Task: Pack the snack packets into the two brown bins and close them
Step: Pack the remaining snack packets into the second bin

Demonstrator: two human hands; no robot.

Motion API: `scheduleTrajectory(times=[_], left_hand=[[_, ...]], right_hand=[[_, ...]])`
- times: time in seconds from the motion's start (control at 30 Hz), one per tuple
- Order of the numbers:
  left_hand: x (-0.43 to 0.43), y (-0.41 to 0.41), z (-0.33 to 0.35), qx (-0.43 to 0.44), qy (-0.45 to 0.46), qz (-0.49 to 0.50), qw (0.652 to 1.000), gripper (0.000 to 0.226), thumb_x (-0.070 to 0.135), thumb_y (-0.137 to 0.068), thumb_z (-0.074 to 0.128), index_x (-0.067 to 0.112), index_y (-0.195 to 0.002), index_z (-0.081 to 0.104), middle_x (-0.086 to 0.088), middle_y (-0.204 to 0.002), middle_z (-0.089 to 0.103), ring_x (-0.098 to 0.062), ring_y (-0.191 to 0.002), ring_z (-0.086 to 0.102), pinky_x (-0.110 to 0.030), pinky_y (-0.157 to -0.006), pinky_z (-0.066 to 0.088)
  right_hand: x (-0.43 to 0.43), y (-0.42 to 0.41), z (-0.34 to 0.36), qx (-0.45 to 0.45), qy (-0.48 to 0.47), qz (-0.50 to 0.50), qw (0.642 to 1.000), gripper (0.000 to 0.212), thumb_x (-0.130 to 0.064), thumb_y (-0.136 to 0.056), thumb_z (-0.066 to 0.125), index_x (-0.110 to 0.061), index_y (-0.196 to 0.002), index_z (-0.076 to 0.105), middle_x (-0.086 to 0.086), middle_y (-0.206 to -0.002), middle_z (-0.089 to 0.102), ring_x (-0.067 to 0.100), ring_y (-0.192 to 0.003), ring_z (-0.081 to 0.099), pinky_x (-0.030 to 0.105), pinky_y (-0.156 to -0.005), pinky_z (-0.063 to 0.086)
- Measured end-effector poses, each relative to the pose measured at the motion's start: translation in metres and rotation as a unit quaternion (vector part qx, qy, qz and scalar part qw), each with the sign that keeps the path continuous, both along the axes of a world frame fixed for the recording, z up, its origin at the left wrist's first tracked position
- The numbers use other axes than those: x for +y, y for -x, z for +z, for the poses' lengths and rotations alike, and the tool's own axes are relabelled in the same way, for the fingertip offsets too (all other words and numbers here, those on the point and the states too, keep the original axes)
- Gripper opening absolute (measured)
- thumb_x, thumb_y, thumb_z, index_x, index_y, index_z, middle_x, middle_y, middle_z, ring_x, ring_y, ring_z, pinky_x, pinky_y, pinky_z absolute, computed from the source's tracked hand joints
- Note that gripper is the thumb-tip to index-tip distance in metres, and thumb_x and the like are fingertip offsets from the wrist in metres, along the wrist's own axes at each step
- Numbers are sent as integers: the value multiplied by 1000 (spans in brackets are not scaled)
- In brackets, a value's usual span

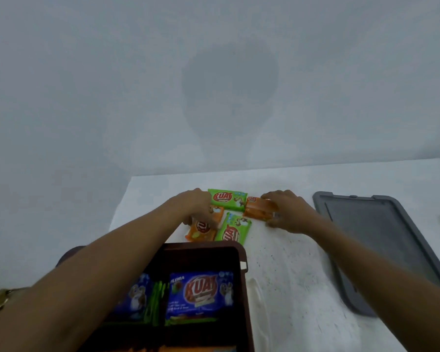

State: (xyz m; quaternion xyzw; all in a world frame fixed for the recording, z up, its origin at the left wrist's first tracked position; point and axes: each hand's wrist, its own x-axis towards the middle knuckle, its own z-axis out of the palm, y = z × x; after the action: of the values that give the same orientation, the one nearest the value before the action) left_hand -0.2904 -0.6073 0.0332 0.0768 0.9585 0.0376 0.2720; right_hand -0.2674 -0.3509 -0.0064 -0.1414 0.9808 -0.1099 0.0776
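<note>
A: Why are both hands so far out on the white table (290,275)?

B: I think because the loose snack packets lie there, beyond the open brown bin (243,252). The left hand (196,207) is closed down on an orange packet (201,228), fingers curled around its upper part. The right hand (287,212) grips another orange packet (258,210) by its right end, thumb and fingers pinching it.

A: And the green ones?

B: One green packet (228,199) lies between the two hands at the far side, one more green packet (234,229) lies tilted just in front of the bin – nobody touches them.

A: Can you read something on them?

B: Yes, "KUAT" in red letters on the green ones. Inside the bin there is a blue packet (201,293) with the same word, and a small word above it which I cannot read surely. More packets stand beside it, partly hidden by the left arm.

A: The grey lid (381,240)?

B: It lies flat at the right, well apart from the bin – probably set aside so the bin stays open for filling. A second bin I cannot make out.
</note>
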Motion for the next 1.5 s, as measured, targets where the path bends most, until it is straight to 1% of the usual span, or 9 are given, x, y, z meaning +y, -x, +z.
scheduleTrajectory(times=[0.2, 0.27, 0.43, 0.53, 0.77, 0.97, 1.13, 1.37, 1.5], left_hand=[[-4, 1, -1, -14, 42, 37, 998, 94, 41, -66, 86, 5, -136, 34, -12, -129, 53, -26, -101, 62, -34, -75, 56], [-14, 3, -2, 11, 68, 26, 997, 80, 42, -71, 81, 6, -132, 43, -9, -123, 56, -23, -101, 58, -31, -73, 48], [-41, 9, 18, 97, -33, 14, 995, 58, 42, -71, 78, 12, -114, 54, -5, -109, 59, -20, -92, 57, -30, -74, 51], [-53, -2, 41, 143, -97, 10, 985, 52, 40, -68, 78, 18, -106, 50, -3, -103, 56, -19, -89, 57, -28, -67, 47], [-86, -55, 80, 178, -220, 6, 959, 57, 41, -65, 75, 21, -114, 52, -1, -104, 61, -13, -85, 60, -26, -67, 47], [-121, -118, 88, 184, -309, -15, 933, 70, 43, -66, 85, 30, -116, 38, 2, -106, 60, -16, -89, 64, -32, -73, 55], [-142, -167, 73, 214, -239, -109, 941, 62, 44, -64, 85, 28, -107, 44, 7, -100, 59, -11, -83, 62, -32, -69, 55], [-152, -202, 26, 293, -46, -250, 922, 71, 63, -68, 68, 27, -127, 52, 11, -113, 49, -7, -100, 50, -27, -71, 43], [-152, -205, 22, 299, -27, -232, 925, 71, 64, -71, 67, 27, -131, 55, 12, -115, 47, -8, -104, 49, -31, -79, 48]], right_hand=[[4, 17, 3, -38, -37, 35, 998, 74, -43, -80, 72, -28, -143, 36, 3, -128, 56, 21, -110, 53, 36, -90, 47], [8, 14, 11, -76, 68, -19, 995, 54, -47, -85, 64, -32, -134, 46, 4, -118, 65, 18, -97, 61, 32, -82, 51], [10, -7, 42, -282, 567, -166, 755, 40, -23, -98, 34, -1, -122, 58, 23, -106, 70, 37, -93, 69, 44, -77, 56], [-4, -20, 60, -288, 614, -150, 719, 37, -19, -97, 37, -3, -123, 56, 24, -111, 69, 42, -96, 68, 47, -77, 57], [-57, -65, 97, -200, 526, -63, 824, 23, -13, -92, 60, -12, -115, 57, 15, -100, 71, 36, -86, 69, 35, -61, 57], [-99, -114, 122, -155, 388, 11, 908, 63, -23, -59, 91, -28, -112, 55, 7, -100, 71, 25, -79, 71, 31, -58, 55], [-130, -152, 110, -65, 167, 109, 978, 66, -23, -59, 89, -32, -110, 48, -4, -98, 66, 12, -79, 68, 33, -63, 60], [-139, -172, 76, 137, -87, 189, 969, 72, -63, -69, 66, -33, -133, 50, -9, -120, 51, 15, -111, 43, 34, -87, 41], [-133, -178, 64, 152, -100, 188, 965, 73, -71, -75, 57, -35, -138, 50, -8, -113, 40, 15, -111, 41, 34, -87, 29]])
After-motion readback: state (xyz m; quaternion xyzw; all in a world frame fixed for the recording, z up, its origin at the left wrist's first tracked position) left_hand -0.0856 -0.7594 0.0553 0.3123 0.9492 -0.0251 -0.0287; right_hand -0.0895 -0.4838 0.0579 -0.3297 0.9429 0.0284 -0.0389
